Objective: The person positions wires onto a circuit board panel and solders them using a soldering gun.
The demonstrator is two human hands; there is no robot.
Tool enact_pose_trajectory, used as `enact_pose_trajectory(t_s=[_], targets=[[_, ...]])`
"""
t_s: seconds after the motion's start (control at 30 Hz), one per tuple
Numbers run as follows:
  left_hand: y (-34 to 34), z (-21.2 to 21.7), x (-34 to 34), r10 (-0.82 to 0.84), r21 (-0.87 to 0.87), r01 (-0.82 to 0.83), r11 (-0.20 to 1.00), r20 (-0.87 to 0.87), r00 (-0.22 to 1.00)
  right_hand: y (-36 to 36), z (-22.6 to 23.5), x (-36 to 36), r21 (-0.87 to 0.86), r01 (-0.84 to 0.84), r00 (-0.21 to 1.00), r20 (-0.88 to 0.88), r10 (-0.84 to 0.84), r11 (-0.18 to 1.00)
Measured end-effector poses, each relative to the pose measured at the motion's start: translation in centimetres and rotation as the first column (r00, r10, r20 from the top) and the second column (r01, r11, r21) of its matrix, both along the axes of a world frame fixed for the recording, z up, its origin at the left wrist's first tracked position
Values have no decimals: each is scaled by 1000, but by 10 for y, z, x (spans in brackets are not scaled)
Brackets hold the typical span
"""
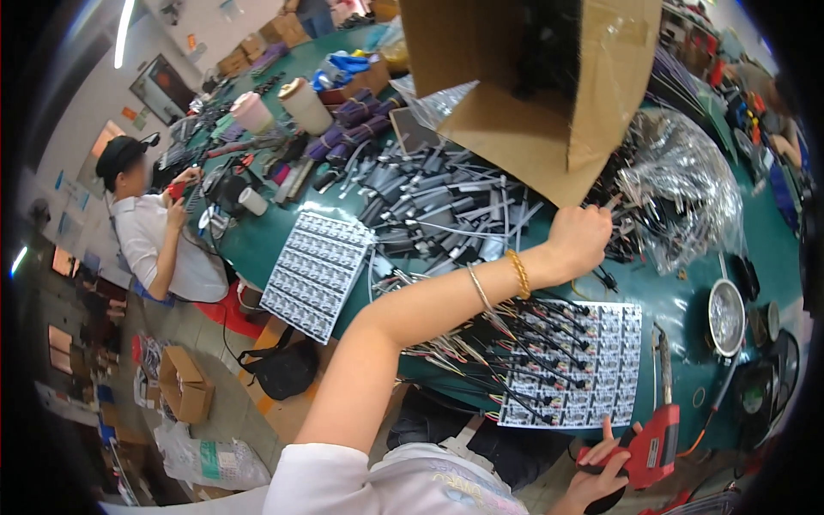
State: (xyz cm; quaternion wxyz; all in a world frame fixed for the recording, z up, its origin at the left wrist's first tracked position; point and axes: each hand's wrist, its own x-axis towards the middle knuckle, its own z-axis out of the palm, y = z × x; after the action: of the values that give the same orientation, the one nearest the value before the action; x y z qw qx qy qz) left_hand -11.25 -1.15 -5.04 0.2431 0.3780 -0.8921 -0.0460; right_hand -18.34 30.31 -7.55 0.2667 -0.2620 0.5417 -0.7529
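Note:
My left hand (582, 244), with bracelets at the wrist, reaches across the table to a heap of black cables (639, 219) beside clear plastic wrap. Its fingers are curled closed at the heap's edge; what they hold is hidden. Low at the right, my right hand (601, 472) grips a red soldering gun (657, 451), its long metal barrel pointing away from me. One finger extends toward the near edge of a white circuit board panel (616, 360). Several black cables with coloured wire ends lie over that panel's left part.
A second board panel (316, 275) lies left of my arm, near grey-sleeved cables (438, 202). An open cardboard box (515, 137) stands at the far side. A round metal dish (726, 318) sits at the right. A co-worker (159, 223) holds a red tool at the left.

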Motion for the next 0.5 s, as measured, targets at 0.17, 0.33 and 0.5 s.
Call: enact_pose_trajectory(t_s=[0.17,0.33,0.5], targets=[[4,21,12,28,80,-30,996,26,999,12,-3,-9,-6,-159,983,89,159,987],[4,36,21,62,198,-51,979,-47,997,5,4,-7,57,-147,989,32,146,987],[-9,39,23,83,304,45,952,-396,915,-2,12,-4,31,-156,987,-35,157,987]])
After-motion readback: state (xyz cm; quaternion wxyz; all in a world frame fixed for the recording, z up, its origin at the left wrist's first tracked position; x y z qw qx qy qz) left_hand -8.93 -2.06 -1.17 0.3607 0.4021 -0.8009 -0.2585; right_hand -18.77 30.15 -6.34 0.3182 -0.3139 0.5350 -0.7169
